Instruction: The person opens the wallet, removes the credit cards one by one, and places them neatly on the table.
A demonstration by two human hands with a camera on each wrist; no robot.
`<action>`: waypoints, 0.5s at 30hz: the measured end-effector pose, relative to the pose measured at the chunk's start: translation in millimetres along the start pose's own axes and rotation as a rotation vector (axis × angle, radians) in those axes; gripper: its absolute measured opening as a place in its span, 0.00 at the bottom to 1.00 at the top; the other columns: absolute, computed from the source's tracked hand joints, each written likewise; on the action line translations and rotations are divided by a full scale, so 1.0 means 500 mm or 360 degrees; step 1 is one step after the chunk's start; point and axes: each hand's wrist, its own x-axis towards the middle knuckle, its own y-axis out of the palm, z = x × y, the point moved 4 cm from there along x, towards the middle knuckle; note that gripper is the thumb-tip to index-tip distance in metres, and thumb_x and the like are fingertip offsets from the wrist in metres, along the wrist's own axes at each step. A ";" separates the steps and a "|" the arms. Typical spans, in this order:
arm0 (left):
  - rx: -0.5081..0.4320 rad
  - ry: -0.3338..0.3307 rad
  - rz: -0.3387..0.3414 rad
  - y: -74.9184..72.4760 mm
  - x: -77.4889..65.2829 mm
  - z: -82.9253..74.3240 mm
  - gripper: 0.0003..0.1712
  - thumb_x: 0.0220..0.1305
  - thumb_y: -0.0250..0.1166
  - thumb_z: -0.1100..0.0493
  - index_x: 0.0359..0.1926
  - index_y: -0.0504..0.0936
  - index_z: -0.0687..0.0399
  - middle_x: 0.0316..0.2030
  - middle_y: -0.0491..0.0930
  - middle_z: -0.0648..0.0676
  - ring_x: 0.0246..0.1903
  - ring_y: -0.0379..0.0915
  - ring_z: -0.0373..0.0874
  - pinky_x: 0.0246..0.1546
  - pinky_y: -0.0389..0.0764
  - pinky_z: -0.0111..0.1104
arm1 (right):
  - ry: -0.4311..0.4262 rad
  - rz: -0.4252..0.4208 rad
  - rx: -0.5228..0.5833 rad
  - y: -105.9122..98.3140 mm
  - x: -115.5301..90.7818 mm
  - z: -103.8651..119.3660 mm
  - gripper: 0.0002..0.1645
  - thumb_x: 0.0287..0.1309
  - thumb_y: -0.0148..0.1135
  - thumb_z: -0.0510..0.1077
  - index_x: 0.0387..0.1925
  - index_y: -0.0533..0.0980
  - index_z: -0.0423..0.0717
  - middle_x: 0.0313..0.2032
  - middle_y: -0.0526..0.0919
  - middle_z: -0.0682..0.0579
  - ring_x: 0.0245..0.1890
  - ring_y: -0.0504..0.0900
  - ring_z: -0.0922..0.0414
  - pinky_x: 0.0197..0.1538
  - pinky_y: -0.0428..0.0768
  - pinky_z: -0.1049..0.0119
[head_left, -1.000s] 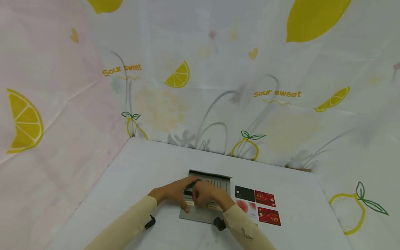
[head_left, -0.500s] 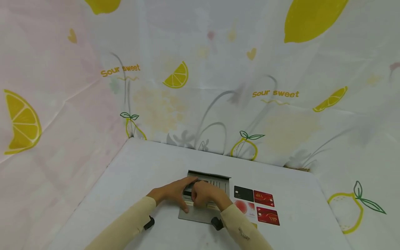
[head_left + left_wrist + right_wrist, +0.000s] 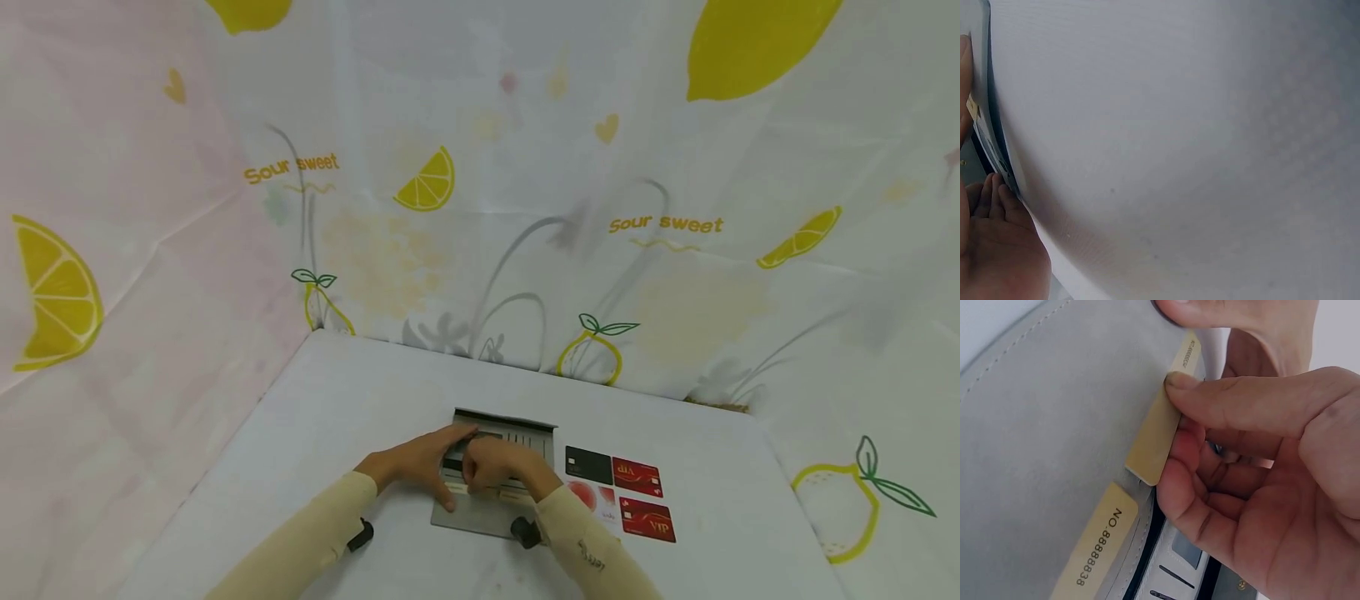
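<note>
A grey wallet (image 3: 480, 515) with rows of card slots lies unfolded on the white table. My left hand (image 3: 420, 458) holds it at the left side, thumb on the near flap and fingers reaching toward the far part. In the right wrist view, my right hand (image 3: 1260, 456) pinches a gold card (image 3: 1157, 431) between thumb and fingers, along the edge of the wallet's grey flap. Beside it, another gold card (image 3: 1094, 550) printed with a number sits along that edge. The left wrist view catches mainly tabletop, with the left hand (image 3: 1007, 250) at the wallet's edge.
Right of the wallet lie a black card (image 3: 588, 465), a red card (image 3: 637, 477), a white and pink card (image 3: 606, 506) and a red VIP card (image 3: 647, 520). The right sleeve (image 3: 592, 550) partly covers this group's near side. A lemon-printed curtain (image 3: 480, 208) hangs behind the table.
Both hands keep the same places on the wallet and the gold card. Only a slight shift of the head view shows.
</note>
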 end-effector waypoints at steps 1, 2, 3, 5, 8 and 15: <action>-0.0001 -0.0004 0.0003 0.000 0.000 0.000 0.74 0.35 0.81 0.37 0.77 0.47 0.48 0.75 0.49 0.49 0.72 0.47 0.47 0.68 0.59 0.46 | 0.0006 0.0003 0.0003 -0.001 -0.001 0.000 0.11 0.55 0.68 0.39 0.20 0.78 0.53 0.19 0.76 0.62 0.19 0.71 0.65 0.24 0.72 0.72; 0.0000 -0.0006 0.0005 -0.001 0.000 0.000 0.74 0.35 0.81 0.37 0.77 0.47 0.48 0.75 0.49 0.49 0.72 0.47 0.47 0.68 0.58 0.46 | 0.0011 0.0007 0.0008 -0.001 -0.001 0.000 0.11 0.56 0.68 0.39 0.20 0.78 0.54 0.19 0.76 0.62 0.19 0.71 0.65 0.24 0.72 0.72; 0.0001 -0.0006 0.0008 -0.001 0.000 0.000 0.73 0.35 0.81 0.37 0.77 0.47 0.48 0.75 0.49 0.49 0.72 0.47 0.47 0.68 0.58 0.46 | 0.0013 0.0014 0.0015 -0.002 -0.002 -0.001 0.12 0.56 0.68 0.39 0.21 0.78 0.54 0.19 0.76 0.62 0.19 0.71 0.65 0.24 0.72 0.72; -0.0003 -0.0011 0.0010 -0.001 0.000 -0.001 0.73 0.35 0.81 0.37 0.77 0.47 0.48 0.75 0.49 0.49 0.72 0.47 0.47 0.68 0.58 0.46 | 0.0005 0.0026 0.0026 -0.003 -0.002 -0.001 0.12 0.57 0.68 0.39 0.21 0.78 0.54 0.19 0.76 0.62 0.19 0.71 0.66 0.24 0.72 0.72; 0.0001 -0.0011 0.0011 0.000 0.000 -0.003 0.73 0.35 0.81 0.37 0.77 0.47 0.48 0.75 0.49 0.50 0.72 0.47 0.47 0.68 0.59 0.46 | -0.0013 0.0020 0.0068 -0.008 -0.001 -0.003 0.12 0.57 0.67 0.37 0.20 0.78 0.51 0.18 0.75 0.61 0.18 0.70 0.65 0.24 0.70 0.73; -0.0011 -0.0002 0.0006 -0.002 -0.005 -0.009 0.73 0.36 0.82 0.39 0.77 0.47 0.51 0.75 0.49 0.51 0.72 0.47 0.48 0.69 0.58 0.46 | -0.0001 -0.0010 0.0181 -0.016 0.003 -0.013 0.12 0.54 0.65 0.34 0.19 0.78 0.48 0.17 0.73 0.60 0.18 0.67 0.65 0.22 0.68 0.72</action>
